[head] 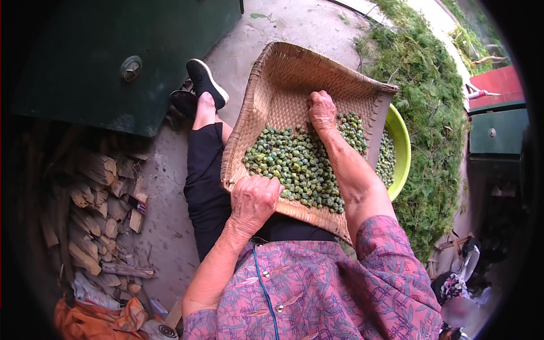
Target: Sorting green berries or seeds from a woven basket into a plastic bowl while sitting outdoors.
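Observation:
A woven wicker winnowing basket (282, 80) lies tilted across my lap, with many small green cones or seed pods (293, 163) spread over its lower part. My left hand (256, 197) grips the near rim of the basket, its fingers curled over the edge. Inside the basket, my right hand (322, 111) rests with curled fingers at the upper border of the green pods; whether anything is in it is hidden. Partly under the basket's right edge stands a lime-green plastic basin (403, 153) that holds more of the same pods (386, 159).
Cut green conifer branches (429, 140) lie in a long heap at the right. Split firewood (95, 221) is stacked at the left, with a phone or remote (137, 204) on it. An orange cloth (97, 321) lies below. A dark green metal panel (119, 55) fills the upper left.

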Demonstrator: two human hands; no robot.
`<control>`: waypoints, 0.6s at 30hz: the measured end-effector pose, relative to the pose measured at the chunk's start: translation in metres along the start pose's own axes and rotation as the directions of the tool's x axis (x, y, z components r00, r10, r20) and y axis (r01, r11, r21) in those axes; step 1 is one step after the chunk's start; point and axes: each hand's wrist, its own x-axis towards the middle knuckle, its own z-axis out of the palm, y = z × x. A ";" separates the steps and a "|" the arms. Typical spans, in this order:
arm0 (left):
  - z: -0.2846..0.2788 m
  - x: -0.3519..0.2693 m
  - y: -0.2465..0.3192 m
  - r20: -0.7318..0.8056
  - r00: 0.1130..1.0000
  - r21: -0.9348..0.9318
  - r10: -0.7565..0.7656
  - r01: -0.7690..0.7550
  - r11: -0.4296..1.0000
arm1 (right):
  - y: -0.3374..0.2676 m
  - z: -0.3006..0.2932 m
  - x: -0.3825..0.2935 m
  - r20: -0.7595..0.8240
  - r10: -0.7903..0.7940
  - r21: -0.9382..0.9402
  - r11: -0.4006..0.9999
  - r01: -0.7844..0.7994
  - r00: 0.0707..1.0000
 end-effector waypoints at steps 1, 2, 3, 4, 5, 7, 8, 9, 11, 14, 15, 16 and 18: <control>0.000 0.000 0.000 0.001 1.000 -0.003 -0.002 0.002 1.000 | -0.001 0.002 0.000 -0.052 -0.080 -0.072 0.994 0.076 0.995; -0.001 0.000 0.001 0.002 1.000 0.004 -0.004 0.004 1.000 | -0.002 0.003 -0.001 -0.048 -0.080 -0.074 0.994 0.076 0.996; -0.002 0.001 0.001 0.002 1.000 0.012 -0.006 0.006 1.000 | -0.005 0.005 -0.001 -0.073 -0.101 -0.077 0.992 0.095 0.992; -0.001 0.001 0.001 0.002 1.000 0.011 -0.009 0.009 1.000 | -0.009 0.008 -0.001 -0.098 -0.122 -0.080 0.990 0.115 0.988; 0.000 0.001 0.000 0.000 1.000 0.011 -0.006 0.006 1.000 | -0.014 0.013 0.000 -0.055 -0.085 0.016 0.996 0.086 0.995; 0.000 0.000 0.000 0.001 1.000 0.010 -0.008 0.008 1.000 | -0.040 0.016 -0.001 -0.030 -0.073 0.216 0.973 0.078 0.997; 0.000 0.000 0.000 0.003 1.000 0.003 -0.009 0.009 1.000 | -0.050 0.019 0.000 -0.023 -0.080 0.256 0.963 0.083 0.997; 0.000 0.001 0.000 0.005 1.000 -0.002 -0.009 0.010 1.000 | -0.058 0.022 0.001 0.006 -0.058 0.261 0.964 0.054 0.998; 0.000 0.002 -0.001 0.004 1.000 -0.011 -0.005 0.005 1.000 | -0.067 0.032 0.005 0.003 -0.041 0.279 0.960 0.038 0.999; 0.001 0.003 -0.001 -0.006 1.000 -0.020 -0.011 0.011 1.000 | -0.087 0.034 0.006 0.085 -0.040 0.126 0.992 0.029 0.996; 0.001 0.002 -0.001 -0.015 1.000 -0.024 -0.013 0.012 1.000 | -0.089 0.037 0.005 0.089 -0.041 0.126 0.992 0.029 0.995; 0.001 0.002 -0.001 -0.014 1.000 -0.024 -0.015 0.015 1.000 | -0.091 0.040 0.004 0.095 -0.051 0.068 0.997 0.045 0.994; 0.000 0.003 -0.002 -0.023 1.000 -0.013 -0.013 0.013 1.000 | -0.095 0.043 0.003 0.071 -0.077 0.002 0.997 0.077 0.994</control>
